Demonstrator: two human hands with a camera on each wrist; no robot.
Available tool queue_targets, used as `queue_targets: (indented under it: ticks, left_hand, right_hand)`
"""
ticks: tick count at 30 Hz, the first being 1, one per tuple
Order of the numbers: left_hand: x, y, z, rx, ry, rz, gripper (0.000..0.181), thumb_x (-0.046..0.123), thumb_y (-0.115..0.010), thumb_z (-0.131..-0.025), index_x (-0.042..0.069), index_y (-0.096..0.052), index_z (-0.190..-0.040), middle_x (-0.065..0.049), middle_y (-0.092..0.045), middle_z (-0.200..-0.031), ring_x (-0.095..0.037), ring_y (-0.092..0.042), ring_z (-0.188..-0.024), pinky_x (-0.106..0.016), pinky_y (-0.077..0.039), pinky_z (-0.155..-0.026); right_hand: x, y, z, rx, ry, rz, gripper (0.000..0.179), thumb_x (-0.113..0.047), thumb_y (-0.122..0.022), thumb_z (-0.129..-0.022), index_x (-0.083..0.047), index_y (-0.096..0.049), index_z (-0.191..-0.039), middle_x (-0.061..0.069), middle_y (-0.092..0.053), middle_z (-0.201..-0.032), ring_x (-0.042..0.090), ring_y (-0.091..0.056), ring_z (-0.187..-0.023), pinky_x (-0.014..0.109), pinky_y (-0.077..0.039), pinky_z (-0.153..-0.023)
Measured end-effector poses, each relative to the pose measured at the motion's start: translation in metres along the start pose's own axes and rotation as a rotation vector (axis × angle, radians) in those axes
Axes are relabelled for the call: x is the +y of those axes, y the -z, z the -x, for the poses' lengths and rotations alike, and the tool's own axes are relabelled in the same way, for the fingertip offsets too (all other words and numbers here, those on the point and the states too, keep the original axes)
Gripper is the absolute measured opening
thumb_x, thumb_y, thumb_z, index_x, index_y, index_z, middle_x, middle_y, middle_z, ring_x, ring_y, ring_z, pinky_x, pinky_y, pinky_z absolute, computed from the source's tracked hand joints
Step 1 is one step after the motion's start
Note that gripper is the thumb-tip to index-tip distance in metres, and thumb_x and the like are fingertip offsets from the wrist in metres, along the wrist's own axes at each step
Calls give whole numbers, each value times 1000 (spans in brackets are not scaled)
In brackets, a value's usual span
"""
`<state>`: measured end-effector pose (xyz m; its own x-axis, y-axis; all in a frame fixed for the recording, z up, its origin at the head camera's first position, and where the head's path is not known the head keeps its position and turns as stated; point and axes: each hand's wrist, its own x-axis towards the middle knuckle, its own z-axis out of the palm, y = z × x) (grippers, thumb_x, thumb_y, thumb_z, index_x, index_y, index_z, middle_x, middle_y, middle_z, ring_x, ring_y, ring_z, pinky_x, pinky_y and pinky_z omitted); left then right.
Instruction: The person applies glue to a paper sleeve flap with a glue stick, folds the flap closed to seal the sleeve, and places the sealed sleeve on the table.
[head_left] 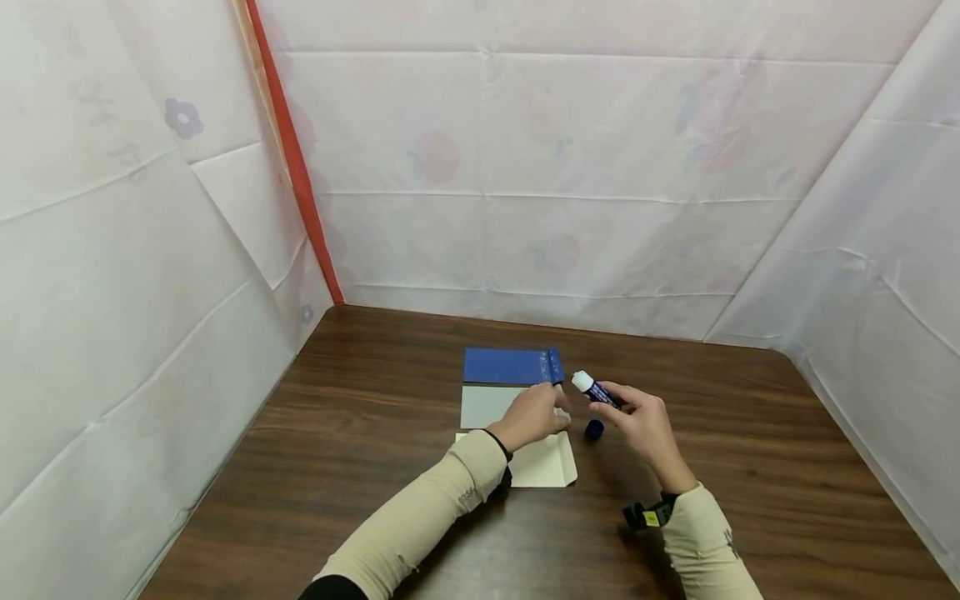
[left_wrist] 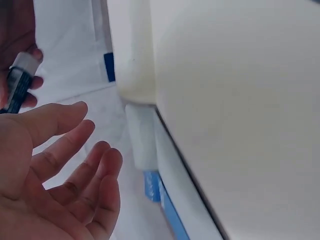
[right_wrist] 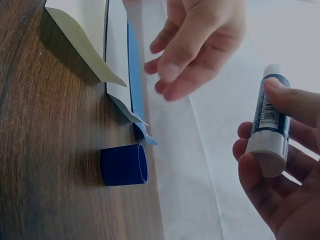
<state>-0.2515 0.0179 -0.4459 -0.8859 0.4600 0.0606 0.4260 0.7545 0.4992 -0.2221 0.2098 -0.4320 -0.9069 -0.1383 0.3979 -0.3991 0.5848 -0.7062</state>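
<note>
My right hand (head_left: 647,423) grips an uncapped glue stick (head_left: 597,392), its white end pointing up and left. In the right wrist view, thumb and fingers close round the glue stick's barrel (right_wrist: 267,112). Upright on the table beside the papers stands the dark blue cap (head_left: 594,429). Over the grey paper piece (head_left: 480,407) hovers my left hand (head_left: 531,417), fingers loosely bent; the left wrist view shows nothing in it. A blue piece (head_left: 501,365) lies behind, with whitish marks near its folded right flap. Nearest me is a cream piece (head_left: 546,467), partly covered by the left arm.
The brown wooden table (head_left: 360,400) carries the papers in a column, their flaps on the right side. White patterned sheeting (head_left: 600,167) hangs behind and on both sides. A red strip (head_left: 296,158) runs down the back left corner.
</note>
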Motion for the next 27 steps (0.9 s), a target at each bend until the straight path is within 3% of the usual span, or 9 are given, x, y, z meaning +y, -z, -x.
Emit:
queue_targets:
  ticks: [8, 14, 27]
  left_hand:
    - [-7, 11, 11, -9, 45, -19, 19, 24, -70, -91, 14, -74, -106, -2, -67, -105, -16, -63, -99, -27, -52, -81]
    - [-13, 14, 21, -9, 73, 18, 18, 24, -70, -91, 14, -74, -106, -2, -66, -104, -17, -63, -99, -28, -52, -81]
    - [-27, 22, 37, 44, 68, 189, 22, 23, -67, -92, 9, -73, -108, -5, -70, -107, -18, -65, -92, -26, -51, -75]
  right_hand:
    - [1, 1, 2, -28, -32, 15, 34, -15, -77, -83, -5, -72, -115, 16, -73, -101, 2, -57, -70, 21, -50, -59]
    - [2, -1, 3, -46, -48, 9, 35, -16, -77, -84, -6, -71, -116, 16, -73, -104, 5, -58, -70, 22, -50, -60]
    - [3, -12, 2, -60, -22, -13, 32, -15, -77, -83, -5, -72, -113, 15, -74, -100, 4, -59, -73, 22, -51, -62]
